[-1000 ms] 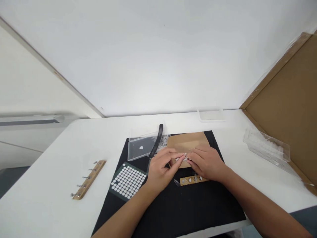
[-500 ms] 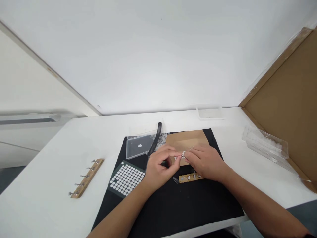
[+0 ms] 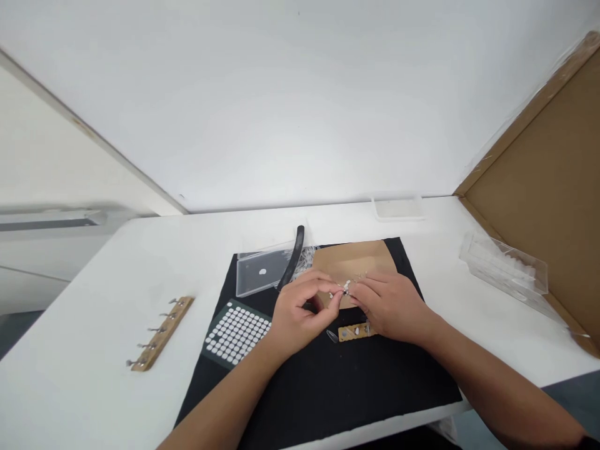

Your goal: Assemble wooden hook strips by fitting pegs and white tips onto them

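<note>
1. Centrally, small white piece [image 3: 345, 288]: pinched from both sides by fingers of left hand [image 3: 300, 315] and right hand [image 3: 391, 306], probably for steadiness, above brown card [image 3: 351, 259].
2. Wooden strip [image 3: 355, 332]: at six o'clock of the piece, close at hand on black mat [image 3: 328, 387].

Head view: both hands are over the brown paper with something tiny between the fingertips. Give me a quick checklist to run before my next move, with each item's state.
1. Grip on the small white piece: pinched where the fingertips of the left hand and the right hand meet. Ok.
2. Wooden strip close by: it lies flat on the black mat, with one end under the right hand. Ok.
3. Strip's slots free: too small to see. Cannot tell.
4. Green dot sheet uncovered: it lies beside the left hand. Ok.
5. Black-handled tool out of the hands: it lies by the clear case. Ok.
</note>
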